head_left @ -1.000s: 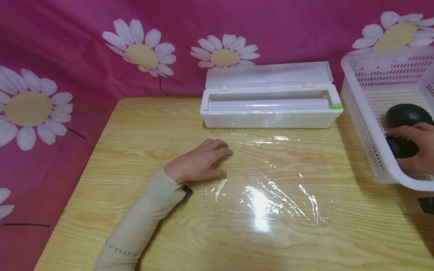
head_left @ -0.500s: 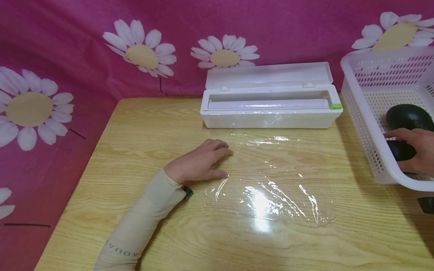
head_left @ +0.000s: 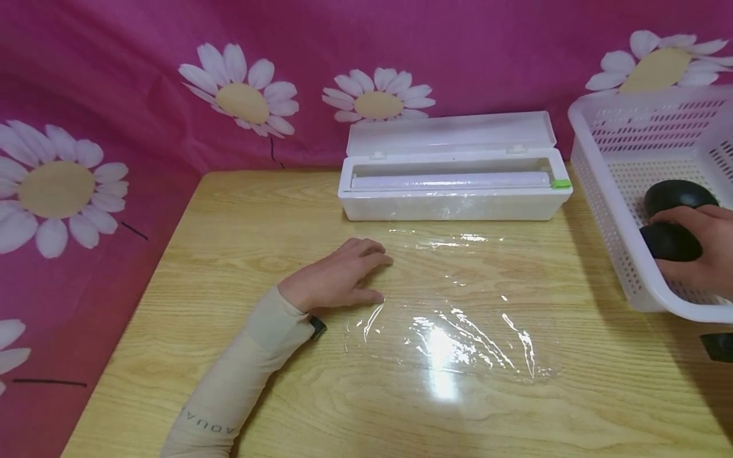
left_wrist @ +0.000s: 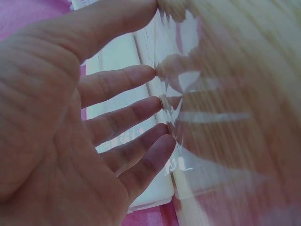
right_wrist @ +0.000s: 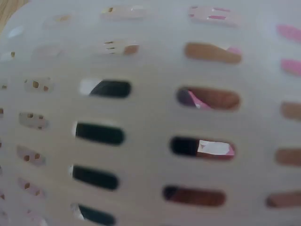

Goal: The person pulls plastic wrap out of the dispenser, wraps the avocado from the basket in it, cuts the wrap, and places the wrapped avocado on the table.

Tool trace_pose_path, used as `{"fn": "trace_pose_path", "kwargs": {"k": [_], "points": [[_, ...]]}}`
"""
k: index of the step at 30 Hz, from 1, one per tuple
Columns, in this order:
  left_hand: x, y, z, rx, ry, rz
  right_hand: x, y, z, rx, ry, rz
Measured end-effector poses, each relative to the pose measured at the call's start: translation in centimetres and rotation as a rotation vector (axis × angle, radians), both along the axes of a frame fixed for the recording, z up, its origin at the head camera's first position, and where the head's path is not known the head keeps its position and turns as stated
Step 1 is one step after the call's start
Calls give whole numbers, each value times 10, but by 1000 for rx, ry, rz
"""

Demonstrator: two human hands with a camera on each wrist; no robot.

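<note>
Here the right hand (head_left: 707, 254) grips a dark oval (head_left: 671, 242) in the basket (head_left: 621, 254). Outside, the spread left hand (head_left: 338, 277) touches film (head_left: 472, 346).

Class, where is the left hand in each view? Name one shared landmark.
Head: left hand, just left of centre.
Left wrist: large, across the left half.
Right wrist: not in it.
Shared landmark: pink cloth: head, along the top; left wrist, top-left corner; right wrist, through slots of the basket.

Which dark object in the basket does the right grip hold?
The nearer dark object, with the right grip curled round it; the farther dark object lies beyond.
</note>
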State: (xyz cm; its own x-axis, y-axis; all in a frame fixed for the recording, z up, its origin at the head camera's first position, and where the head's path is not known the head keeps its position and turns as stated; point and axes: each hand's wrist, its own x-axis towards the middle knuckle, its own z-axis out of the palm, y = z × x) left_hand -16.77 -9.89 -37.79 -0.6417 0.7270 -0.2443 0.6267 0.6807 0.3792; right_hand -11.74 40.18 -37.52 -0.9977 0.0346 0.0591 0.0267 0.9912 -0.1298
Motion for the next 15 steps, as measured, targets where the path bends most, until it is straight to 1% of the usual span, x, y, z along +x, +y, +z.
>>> {"fn": "trace_pose_path", "kwargs": {"k": [4,10,15], "points": [[0,0,-1,-2,6,-3,1,0,2,-25,37,12],[-1,0,-1,-1,6,-4,2,4,3,-51,67,30],[0,0,-1,-1,0,-2,5,0,10,-71,115,44]]}}
